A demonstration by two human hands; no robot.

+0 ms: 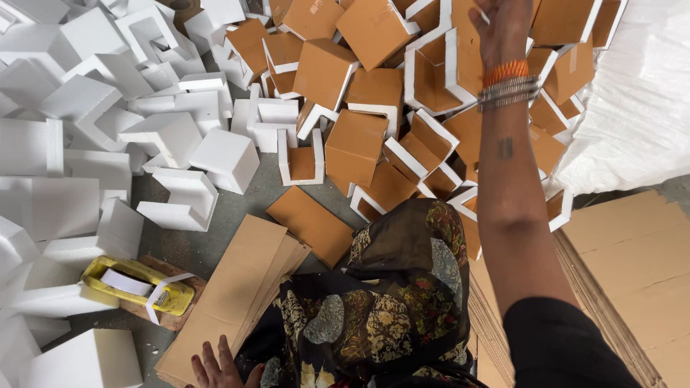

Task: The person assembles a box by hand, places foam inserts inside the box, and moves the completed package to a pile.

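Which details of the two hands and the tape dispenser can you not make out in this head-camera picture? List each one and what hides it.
1. Right hand: fingertips cut off by the top edge, so a grip cannot be judged.
2. Left hand: palm cut off by the bottom edge; only fingers on the cardboard stack show.
3. Yellow tape dispenser: its label is too small to read.

One view only, from a head-worn camera looking steeply down at the floor ahead of the seated person. It sits close: the lap and right arm [514, 208] fill the near centre and right. Foam pieces [93, 108] lie far left, a cardboard-faced pile [359, 93] lies far centre, and flat cardboard sheets [632, 251] lie near right.
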